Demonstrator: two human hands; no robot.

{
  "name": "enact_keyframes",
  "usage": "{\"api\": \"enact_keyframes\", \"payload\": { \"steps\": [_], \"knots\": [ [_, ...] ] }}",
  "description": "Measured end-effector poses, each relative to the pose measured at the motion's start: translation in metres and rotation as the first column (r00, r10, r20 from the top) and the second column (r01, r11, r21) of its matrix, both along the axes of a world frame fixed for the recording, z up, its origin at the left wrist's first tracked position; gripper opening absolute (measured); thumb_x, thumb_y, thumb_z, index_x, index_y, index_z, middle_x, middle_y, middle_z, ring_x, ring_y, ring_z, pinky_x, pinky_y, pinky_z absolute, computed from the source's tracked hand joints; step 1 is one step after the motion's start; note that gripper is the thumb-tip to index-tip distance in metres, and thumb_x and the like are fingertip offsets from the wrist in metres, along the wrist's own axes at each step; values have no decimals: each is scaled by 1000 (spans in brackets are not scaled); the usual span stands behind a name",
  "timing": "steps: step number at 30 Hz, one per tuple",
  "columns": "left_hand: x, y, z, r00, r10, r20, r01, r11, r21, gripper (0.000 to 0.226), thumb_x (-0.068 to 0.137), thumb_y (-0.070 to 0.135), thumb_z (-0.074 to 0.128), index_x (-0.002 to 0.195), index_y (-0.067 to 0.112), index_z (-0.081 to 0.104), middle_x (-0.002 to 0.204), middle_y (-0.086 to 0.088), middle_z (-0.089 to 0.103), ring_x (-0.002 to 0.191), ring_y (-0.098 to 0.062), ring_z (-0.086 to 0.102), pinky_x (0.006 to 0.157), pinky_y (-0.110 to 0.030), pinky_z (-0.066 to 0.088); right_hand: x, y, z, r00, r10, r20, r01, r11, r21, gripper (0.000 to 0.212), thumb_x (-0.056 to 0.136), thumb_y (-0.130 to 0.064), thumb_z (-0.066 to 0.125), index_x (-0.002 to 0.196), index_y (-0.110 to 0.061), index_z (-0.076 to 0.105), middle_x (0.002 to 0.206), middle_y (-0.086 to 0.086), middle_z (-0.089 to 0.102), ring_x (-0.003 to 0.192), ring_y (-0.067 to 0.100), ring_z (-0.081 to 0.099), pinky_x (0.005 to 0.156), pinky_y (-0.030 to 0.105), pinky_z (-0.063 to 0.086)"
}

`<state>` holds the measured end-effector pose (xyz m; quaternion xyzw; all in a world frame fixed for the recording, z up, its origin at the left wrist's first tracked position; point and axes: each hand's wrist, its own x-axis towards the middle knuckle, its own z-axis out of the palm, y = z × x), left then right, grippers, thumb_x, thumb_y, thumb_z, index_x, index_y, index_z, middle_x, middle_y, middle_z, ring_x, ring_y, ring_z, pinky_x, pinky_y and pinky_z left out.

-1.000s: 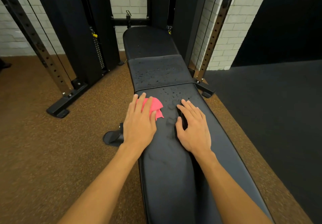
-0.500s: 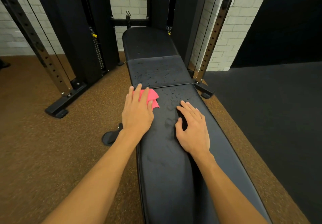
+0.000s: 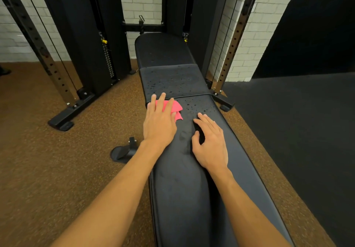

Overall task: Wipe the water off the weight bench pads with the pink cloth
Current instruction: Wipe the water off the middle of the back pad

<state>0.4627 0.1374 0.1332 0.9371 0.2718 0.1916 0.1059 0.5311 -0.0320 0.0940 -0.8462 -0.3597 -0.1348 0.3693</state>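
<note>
The fingers [image 3: 162, 100] of the left hand [image 3: 159, 125] lie straight and slightly spread, flat on the pink cloth [image 3: 176, 107], pressing it down rather than gripping it; the cloth is bunched under fingers and palm, its free folds poking out on the hand's right side; it sits at the far left corner of the near pad [image 3: 192, 193], right at the seam where the middle pad [image 3: 172, 78] begins, and the fingertips reach just over that seam. The right hand [image 3: 211, 146] holds nothing; its fingers [image 3: 206, 120] are loosely arched, thumb apart, tips resting on the near pad just beside the cloth, seemingly to steady the body.

The water [image 3: 196, 105] lies two ways from the cloth: a scatter of drops just to its right, across the far end of the near pad, and a broader scatter straight ahead on the middle pad; the far pad [image 3: 163, 51] beyond shows only a few specks. The bench runs lengthwise away from the person, so the wet part lies forward along that axis; the left hand, carrying the cloth, is nearer to both patches. I judge the stretch close to the body largely wiped, showing only dull smears; the next stroke likely calls for a sweep rightward along the seam, then forward; the right fingers lie close to that path and may need to lift.
</note>
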Motion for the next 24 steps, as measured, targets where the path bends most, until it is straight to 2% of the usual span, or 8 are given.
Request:
{"api": "enact_keyframes", "payload": {
  "steps": [3,6,8,10,13,17,20,24],
  "knots": [
    [16,-19,4,999,-31,-40,31,1000,2,57,113,34,35,167,19,23,176,-7,12,162,-34,-3,132,-48,7,2,-3,1,999,7,-38,-5,999,38,43,98,-19,56,140,-22,67,158,-8,55,154,5,37,129,31,27],
    [4,-37,-5,988,-150,-43,148,988,-53,60,112,31,36,168,18,19,177,-6,5,162,-32,-9,132,-49,3,4,-8,2,988,23,-155,12,975,221,43,91,-13,54,130,-18,73,146,-7,65,145,5,48,123,29,38],
    [-10,-38,-2,971,-241,-1,237,956,-170,63,111,28,39,169,20,16,177,0,-2,162,-24,-15,132,-45,-1,4,-10,4,976,36,-215,35,947,320,44,89,-11,53,126,-17,75,140,-7,68,140,5,53,120,30,42],
    [-23,-31,7,959,-251,129,281,883,-376,63,111,26,45,168,22,19,176,9,2,162,-12,-10,131,-33,-3,1,-7,8,965,27,-260,61,944,325,40,91,-10,57,126,-19,74,139,-6,68,139,5,54,120,34,43],
    [-41,-17,17,952,-62,300,206,854,-477,53,109,15,49,161,20,40,170,6,30,160,-12,18,127,-25,10,-11,10,16,968,-6,-250,74,962,263,35,95,-12,62,128,-19,71,144,-3,63,144,11,47,122,43,40],
    [-49,9,22,898,258,357,13,795,-606,40,107,9,46,143,20,58,145,0,58,136,-15,51,110,-25,35,-35,55,28,988,38,-148,-26,996,82,53,101,-32,55,150,-12,53,164,6,45,158,21,28,130,44,25],
    [-39,24,23,861,392,324,-58,709,-703,37,108,16,46,143,22,55,142,-1,57,132,-16,53,108,-31,40,-49,76,26,997,-19,-78,11,995,-104,71,105,-53,44,161,-9,39,172,11,32,163,26,17,134,46,11],
    [-11,27,22,854,456,251,-92,606,-790,53,109,36,46,158,18,39,157,-6,48,143,-24,46,118,-38,35,-46,60,16,999,-49,-9,47,981,-187,68,108,-49,34,164,-11,33,173,8,30,164,25,15,135,44,8]
  ]
}}
